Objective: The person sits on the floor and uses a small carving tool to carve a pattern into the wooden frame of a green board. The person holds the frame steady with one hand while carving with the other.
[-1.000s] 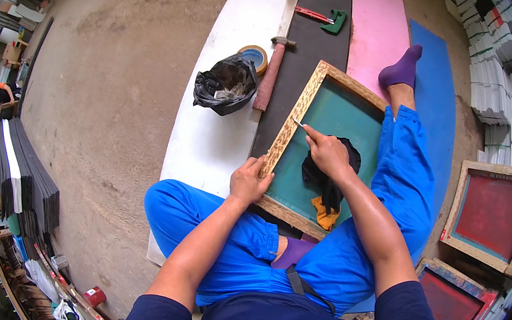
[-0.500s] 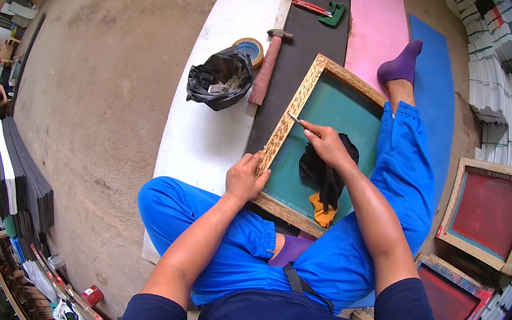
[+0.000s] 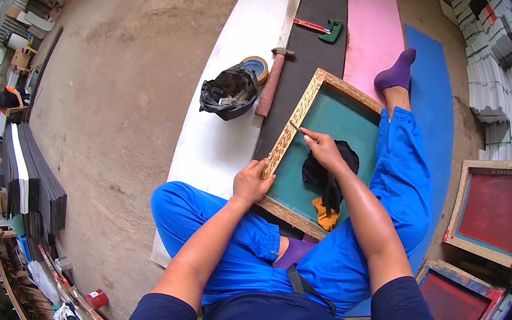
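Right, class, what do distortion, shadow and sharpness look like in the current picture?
Head view: the left edge of the white sheet bows outward; head view: soft shadow lies on it below the black plastic bag; head view: the wood-framed green screen looks fairly sharp.

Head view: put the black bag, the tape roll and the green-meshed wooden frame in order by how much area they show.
1. Green-meshed wooden frame
2. Black bag
3. Tape roll, partly hidden behind the bag
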{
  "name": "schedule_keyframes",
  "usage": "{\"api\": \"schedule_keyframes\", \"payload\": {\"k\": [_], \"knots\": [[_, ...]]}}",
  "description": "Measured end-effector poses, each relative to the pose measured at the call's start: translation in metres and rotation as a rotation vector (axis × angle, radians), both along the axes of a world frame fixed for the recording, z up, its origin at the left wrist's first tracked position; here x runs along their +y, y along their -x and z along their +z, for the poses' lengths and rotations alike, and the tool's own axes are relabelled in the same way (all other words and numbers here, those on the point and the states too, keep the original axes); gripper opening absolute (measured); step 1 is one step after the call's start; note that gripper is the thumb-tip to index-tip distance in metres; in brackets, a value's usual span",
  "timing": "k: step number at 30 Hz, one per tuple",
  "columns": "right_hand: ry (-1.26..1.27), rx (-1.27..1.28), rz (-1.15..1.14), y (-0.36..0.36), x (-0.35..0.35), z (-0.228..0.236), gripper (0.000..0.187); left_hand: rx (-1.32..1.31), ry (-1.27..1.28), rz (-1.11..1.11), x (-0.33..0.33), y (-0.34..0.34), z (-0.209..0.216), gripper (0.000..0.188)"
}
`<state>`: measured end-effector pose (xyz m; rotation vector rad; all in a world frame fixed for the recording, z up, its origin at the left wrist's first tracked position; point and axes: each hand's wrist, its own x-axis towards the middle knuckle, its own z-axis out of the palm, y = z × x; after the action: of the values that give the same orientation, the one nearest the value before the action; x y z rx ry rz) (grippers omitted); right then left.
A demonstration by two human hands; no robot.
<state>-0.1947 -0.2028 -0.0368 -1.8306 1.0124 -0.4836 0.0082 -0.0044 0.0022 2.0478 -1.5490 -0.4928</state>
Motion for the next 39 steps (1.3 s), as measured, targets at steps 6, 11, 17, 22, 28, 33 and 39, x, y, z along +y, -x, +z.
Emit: {"api": "schedule_keyframes", "payload": {"k": [6, 11, 17, 22, 28, 33, 39], "knots": [[-0.728, 0.111, -0.115, -0.006, -0.005, 0.066, 0.041, -0.006, 0.001, 0.001, 0.002, 0.001, 0.001, 0.054], [-0.170, 0.055, -0.015, -0.010, -0.001, 0.037, 0.038, -0.013, 0.004, 0.014, 0.006, -0.002, -0.002, 0.053], [-0.889, 0.044, -0.199, -0.011, -0.012, 0.081, 0.038, -0.007, -0.007, 0.008, 0.003, 0.000, 0.002, 0.053], [0.048, 0.249, -0.023, 0.000, 0.013, 0.058, 0.037, -0.015, -0.002, 0.006, 0.003, 0.000, 0.000, 0.053], [0.052, 0.396, -0.027, -0.006, 0.025, 0.094, 0.035, 0.000, 0.007, 0.006, 0.002, 0.000, 0.001, 0.054], [0.103, 0.437, -0.013, -0.010, 0.026, 0.095, 0.035, -0.010, 0.019, 0.006, 0.002, -0.001, -0.002, 0.054], [0.116, 0.689, 0.055, -0.030, 0.035, 0.123, 0.037, -0.011, 0.027, 0.000, 0.004, -0.002, -0.003, 0.056]]}}
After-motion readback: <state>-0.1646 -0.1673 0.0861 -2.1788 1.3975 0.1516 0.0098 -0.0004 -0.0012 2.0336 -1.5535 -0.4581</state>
